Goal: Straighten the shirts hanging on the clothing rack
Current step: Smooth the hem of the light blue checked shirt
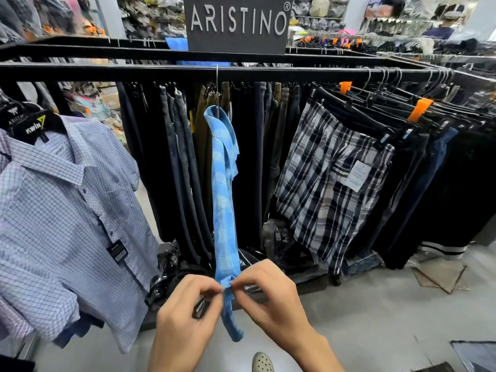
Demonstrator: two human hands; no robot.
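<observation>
Blue plaid shirt (225,200) hangs edge-on from the black rail (241,72), its long axis vertical, and just below it the left hand (188,315) and right hand (268,294) pinch its hem from either side, equally near.

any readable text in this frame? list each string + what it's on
"ARISTINO" with an ® mark: dark sign above the rack rail.
"ARISTO…" (partly readable), under a small logo: black hanger neck card at far left.
"ITWIN": black card at the collar of the checked shirt.
Too small or blurred: collar label, black tag on the shirt front, white tag on the plaid shorts.
</observation>
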